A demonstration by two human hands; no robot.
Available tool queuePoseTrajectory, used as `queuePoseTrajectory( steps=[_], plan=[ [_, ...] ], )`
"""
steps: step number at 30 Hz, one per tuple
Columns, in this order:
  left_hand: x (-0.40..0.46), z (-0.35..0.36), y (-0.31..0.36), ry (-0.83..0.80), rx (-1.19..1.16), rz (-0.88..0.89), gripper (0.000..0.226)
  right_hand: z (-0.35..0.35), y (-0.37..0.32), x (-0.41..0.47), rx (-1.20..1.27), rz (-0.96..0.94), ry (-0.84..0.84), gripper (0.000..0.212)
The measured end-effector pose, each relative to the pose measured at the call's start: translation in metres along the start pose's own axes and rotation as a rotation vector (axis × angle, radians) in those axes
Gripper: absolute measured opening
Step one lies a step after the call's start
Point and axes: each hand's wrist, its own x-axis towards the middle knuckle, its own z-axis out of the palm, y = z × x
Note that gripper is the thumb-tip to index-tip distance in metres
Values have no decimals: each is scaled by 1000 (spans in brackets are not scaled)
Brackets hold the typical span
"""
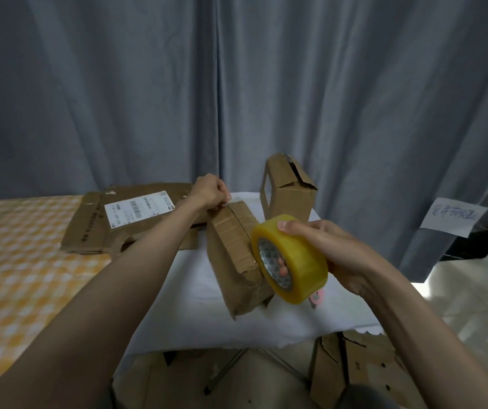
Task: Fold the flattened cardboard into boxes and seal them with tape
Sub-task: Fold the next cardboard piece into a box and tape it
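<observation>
— Cardboard box (234,255) sits mid-bench; left hand (210,191) pinches the tape end at its far edge, right hand (334,252) grips the tape roll (290,259).
— Risk?
— Probably the strip wrinkles or drifts off the seam if that pinch slips.

Head-worn wide-angle view, looking forward and down.
Taken from above and close behind both forearms, facing a white-covered table (195,293) near at hand and a grey curtain (237,84) just beyond; edges bowed by the lens.
</observation>
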Motion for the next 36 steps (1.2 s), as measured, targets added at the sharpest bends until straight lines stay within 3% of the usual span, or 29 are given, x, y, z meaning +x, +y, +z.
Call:
queuePoseTrajectory(
  steps=[6, 12, 14, 18, 22, 26, 31, 36],
  plan=[
    [6, 2, -4, 16, 109, -11, 22, -5, 2, 1, -7, -22, -22, 20],
    [6, -2, -7, -10, 123, -31, 10, 0, 6, 3, -124, -28, 8, 24],
    [6, -3, -6, -24, 137, -54, 7, 3, 6, 3, -123, -12, 25, 17],
    [3, -5, -11, -52, 201, -113, 38, 6, 8, 2, -108, 0, 41, 10],
    [-8, -3, -12, 14, 82, 44, 9, 3, 15, 3, -44, -37, 119, 21],
    [-22, -1, -16, 3, 67, 95, 14, -2, 20, 9, -26, -89, 246, 16],
    [-40, -6, -24, -27, 2, 46, 22, -17, 29, 25, 57, -207, 390, 46],
    [-58, -4, -33, 56, 8, -25, 20, -28, 40, 35, 145, -255, 459, 82]
  ],
)
